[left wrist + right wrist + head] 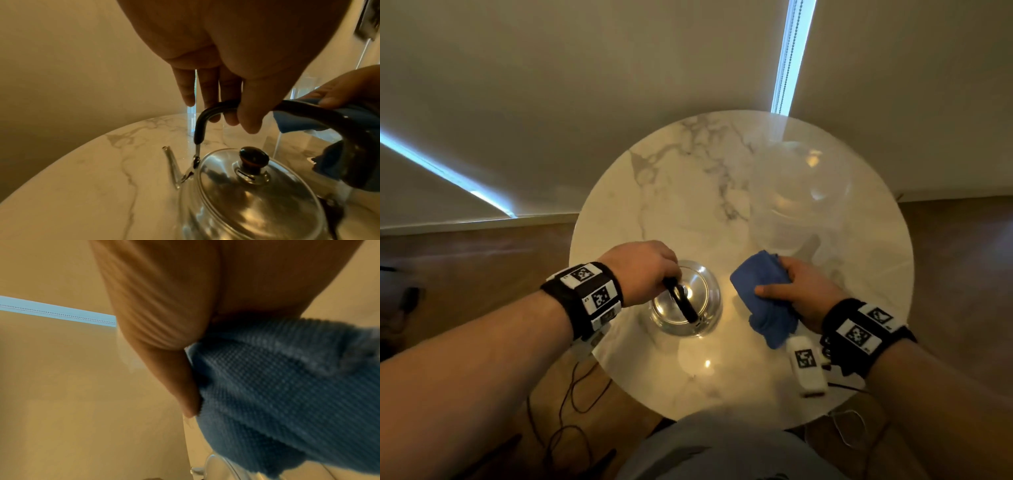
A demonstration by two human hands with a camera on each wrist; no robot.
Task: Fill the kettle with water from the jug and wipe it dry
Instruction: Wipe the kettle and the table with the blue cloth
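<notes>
A shiny steel kettle [688,301] with its lid on stands on the round marble table [661,192]. My left hand [645,270] grips the kettle's black arched handle [222,107]; fingers and thumb curl round it. The lid's dark knob [254,156] and the thin spout [171,164] show in the left wrist view. My right hand [801,291] holds a bunched blue cloth [763,294] just right of the kettle, apart from it. The same cloth [287,394] fills the right wrist view. A clear jug [787,202] stands behind the cloth at the back right.
A small white device [806,365] with a black marker lies near the table's front right edge, beside a thin cable. Cables trail on the wooden floor [482,274] at the left. A wall stands close behind the table.
</notes>
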